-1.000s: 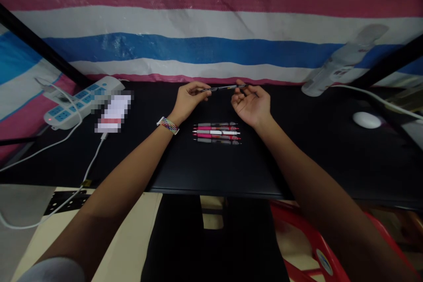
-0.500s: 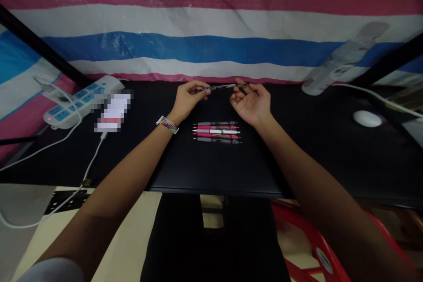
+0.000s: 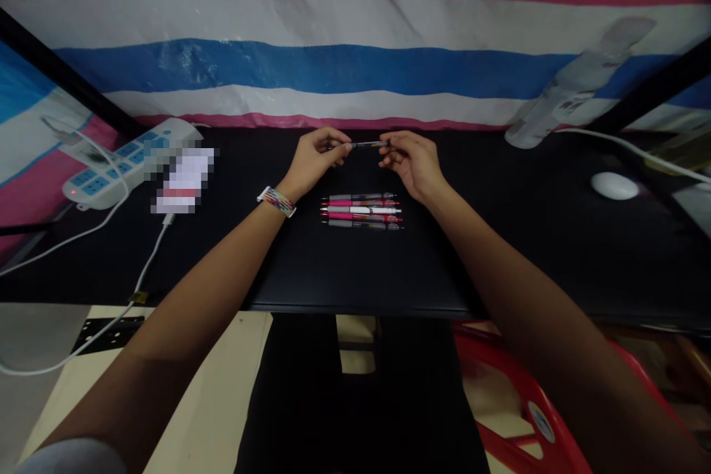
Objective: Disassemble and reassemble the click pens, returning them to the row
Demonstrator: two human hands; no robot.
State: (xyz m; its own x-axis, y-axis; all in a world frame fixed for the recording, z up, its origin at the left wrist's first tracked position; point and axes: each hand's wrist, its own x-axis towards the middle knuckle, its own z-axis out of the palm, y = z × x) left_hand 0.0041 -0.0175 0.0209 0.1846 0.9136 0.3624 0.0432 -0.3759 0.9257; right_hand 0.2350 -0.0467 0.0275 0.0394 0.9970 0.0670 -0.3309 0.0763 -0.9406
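Note:
A dark pen (image 3: pixel 369 144) is held level above the black table (image 3: pixel 500 252) near its far edge. My left hand (image 3: pixel 314 158) pinches the pen's left end with closed fingers; a colourful band is on that wrist. My right hand (image 3: pixel 409 160) pinches the right end, fingers curled round it. Just below both hands, several pens (image 3: pixel 361 209) in pink, grey and white lie side by side in a neat row on the table.
A white and blue power strip (image 3: pixel 114 167) with cables lies at the far left, next to a blurred white item (image 3: pixel 183 181). A white mouse (image 3: pixel 614 185) and a pale bottle (image 3: pixel 566 96) lying on its side are at the right. A red chair (image 3: pixel 516 400) stands below the table edge.
My right hand has turned from palm-up to fingers closed over the pen and moved left, nearer my left hand. The visible length of pen between the hands is shorter.

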